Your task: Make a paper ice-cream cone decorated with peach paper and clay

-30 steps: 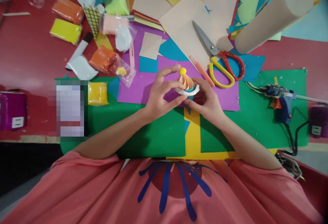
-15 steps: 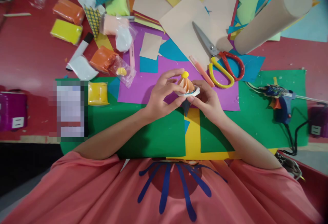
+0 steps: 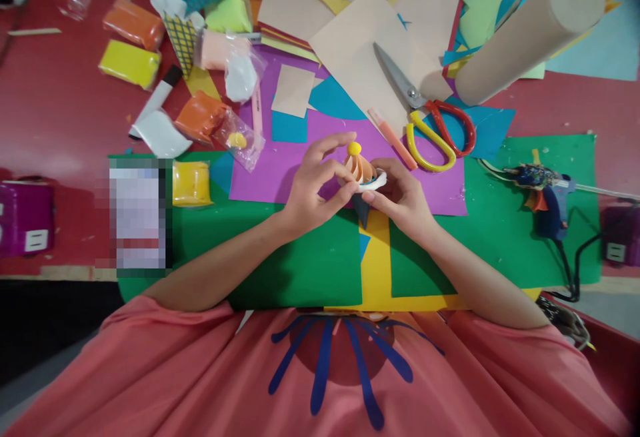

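Between my two hands is a small paper ice cream cone [image 3: 361, 169]. It has a peach pleated top, a yellow ball at its tip, a white clay rim and a dark cone pointing down toward me. My left hand [image 3: 320, 180] pinches the rim from the left, its thumb on the white clay and its index finger raised near the yellow ball. My right hand [image 3: 403, 190] grips the rim from the right, thumb in front and the other fingers partly hidden behind. The cone is tilted slightly left, above the purple sheet [image 3: 280, 170] and green mat [image 3: 300, 257].
Scissors [image 3: 415, 97] and a peach marker [image 3: 393, 138] lie beyond my hands. A glue gun [image 3: 550, 197] rests at the right. Clay packs such as a yellow one [image 3: 191, 182], finished cones [image 3: 180, 34] and a pixelated screen [image 3: 137, 214] are at the left. A peach paper roll [image 3: 525, 37] lies at the back right.
The cone's top has tipped a little to the left and the yellow ball has shifted left and slightly down. Both hands keep their hold.
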Available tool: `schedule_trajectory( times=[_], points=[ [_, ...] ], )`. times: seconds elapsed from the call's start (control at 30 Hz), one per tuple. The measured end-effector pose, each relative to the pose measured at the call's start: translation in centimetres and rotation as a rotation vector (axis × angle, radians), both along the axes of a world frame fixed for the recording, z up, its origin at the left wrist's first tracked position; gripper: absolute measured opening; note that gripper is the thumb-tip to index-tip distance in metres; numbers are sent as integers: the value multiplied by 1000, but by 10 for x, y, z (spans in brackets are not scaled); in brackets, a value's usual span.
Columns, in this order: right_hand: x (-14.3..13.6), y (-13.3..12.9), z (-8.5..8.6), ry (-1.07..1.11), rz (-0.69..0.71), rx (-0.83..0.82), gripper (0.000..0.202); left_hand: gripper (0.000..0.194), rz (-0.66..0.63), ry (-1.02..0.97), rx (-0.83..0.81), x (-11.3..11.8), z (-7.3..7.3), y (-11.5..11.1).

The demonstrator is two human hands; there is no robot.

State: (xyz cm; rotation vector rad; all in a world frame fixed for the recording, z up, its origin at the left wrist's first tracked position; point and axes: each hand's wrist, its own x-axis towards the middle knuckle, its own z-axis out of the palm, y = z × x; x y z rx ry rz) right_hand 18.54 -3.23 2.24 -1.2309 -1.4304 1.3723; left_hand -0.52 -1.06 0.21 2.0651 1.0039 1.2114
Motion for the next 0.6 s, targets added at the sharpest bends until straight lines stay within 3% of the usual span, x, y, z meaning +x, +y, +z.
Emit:
schedule_trajectory(
  times=[0.27,0.6],
  points=[
    [1,1,-1,-12,-22,-1,54,19,13,-9,-27,-1,0,1],
    [5,-2,-4,-87,-14,64,51,28,39,43,-32,0,2,0]
  ],
)
